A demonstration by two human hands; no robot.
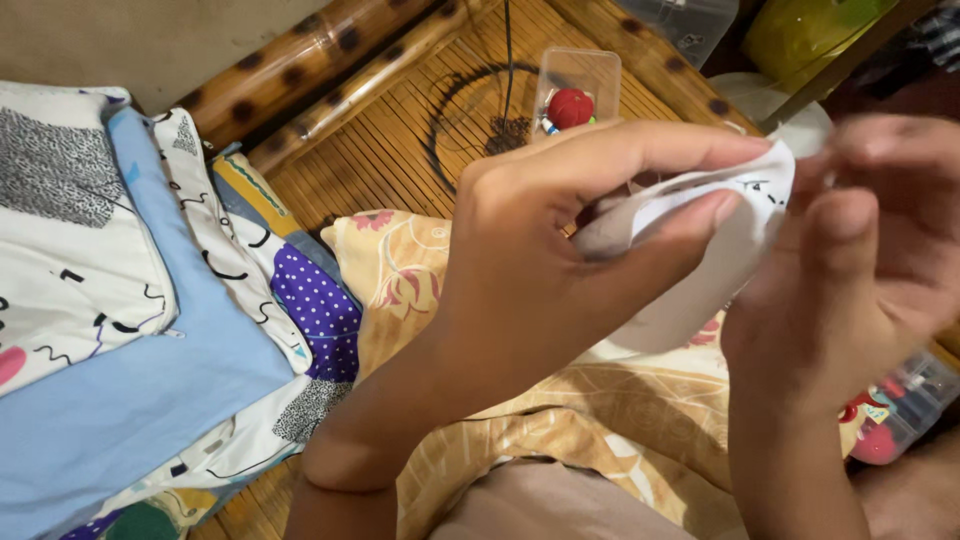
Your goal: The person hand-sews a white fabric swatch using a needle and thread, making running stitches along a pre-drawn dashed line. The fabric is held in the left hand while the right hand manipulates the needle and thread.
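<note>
Pinching a piece of white fabric (700, 260) between thumb and forefinger, the left hand (540, 250) is held at the middle of the view, its fingers closed on the cloth's upper and lower edges. The same fabric is gripped on its other side by the right hand (850, 270), which is blurred; its fingertips are bunched against the cloth near a small dark mark. The fabric is thus held up between both hands, above a cushion with a peach floral print (420, 270) that lies across the lap. Folded patterned cloths (130, 300), one pale blue, are stacked to the left on a bamboo surface (400, 130). A small clear plastic box (575, 95) with a red round item inside is set on the bamboo beyond the hands, beside a dark looped cord (480, 110). Another clear container (905, 400) with red contents is seen at the lower right
</note>
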